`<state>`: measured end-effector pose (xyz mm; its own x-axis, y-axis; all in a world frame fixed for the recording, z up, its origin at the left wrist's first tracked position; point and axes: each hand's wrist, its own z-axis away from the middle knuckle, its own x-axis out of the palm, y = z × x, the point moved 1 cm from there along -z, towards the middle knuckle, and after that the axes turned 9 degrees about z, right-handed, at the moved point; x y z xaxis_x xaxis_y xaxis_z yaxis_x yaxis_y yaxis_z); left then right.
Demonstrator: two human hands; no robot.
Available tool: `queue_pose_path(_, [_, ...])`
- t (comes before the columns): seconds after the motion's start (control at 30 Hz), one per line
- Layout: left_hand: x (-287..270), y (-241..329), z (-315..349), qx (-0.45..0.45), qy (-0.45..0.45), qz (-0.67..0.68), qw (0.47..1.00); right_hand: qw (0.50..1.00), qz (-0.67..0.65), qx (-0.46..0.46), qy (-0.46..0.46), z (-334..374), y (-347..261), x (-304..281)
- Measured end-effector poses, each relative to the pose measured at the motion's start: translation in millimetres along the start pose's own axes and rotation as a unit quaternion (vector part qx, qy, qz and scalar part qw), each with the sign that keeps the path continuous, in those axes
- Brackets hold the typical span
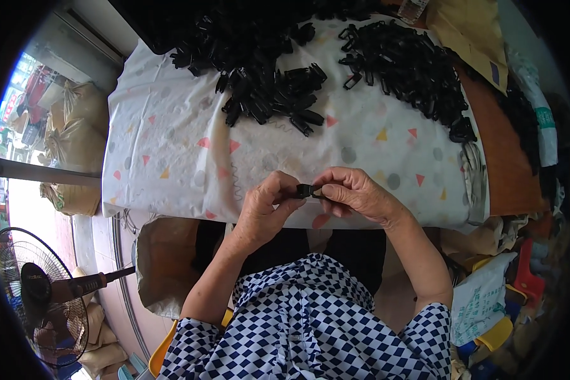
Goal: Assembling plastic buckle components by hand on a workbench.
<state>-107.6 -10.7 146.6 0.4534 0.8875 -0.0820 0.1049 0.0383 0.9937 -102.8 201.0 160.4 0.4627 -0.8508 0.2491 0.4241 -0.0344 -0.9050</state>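
Note:
Near the table's front edge, my left hand (267, 201) pinches a small black plastic clip-like piece (304, 190) between thumb and fingers. From the other side, my right hand (353, 192) is closed, thumb against forefinger, at the right end of that piece. Whether the right fingers grip a separate part is too small to tell. Beyond my hands lies a heap of long black plastic pieces (269, 92). To its right spreads a second heap of black, frame-like plastic pieces (402, 66).
A patterned white cloth (177, 133) covers the table, its right side showing brown wood (513, 171). A fan (41, 288) stands at lower left, with sacks (76, 133) behind. An open sack (164, 266) stands under the table edge; a white bag (481, 297) lies at right.

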Motion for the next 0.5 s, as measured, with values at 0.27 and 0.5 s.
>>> queue_pose_path(0.27, [-3, 6, 4, -0.04, 0.056, 0.01, 0.998, 0.999, -0.032, 0.013, 0.029, -5, 4, 13])
queue_pose_path(0.5, [-12, 6, 2, 0.048, -0.016, -0.145, 0.988, 0.996, -0.003, 0.083, -0.008, -14, 4, 9])
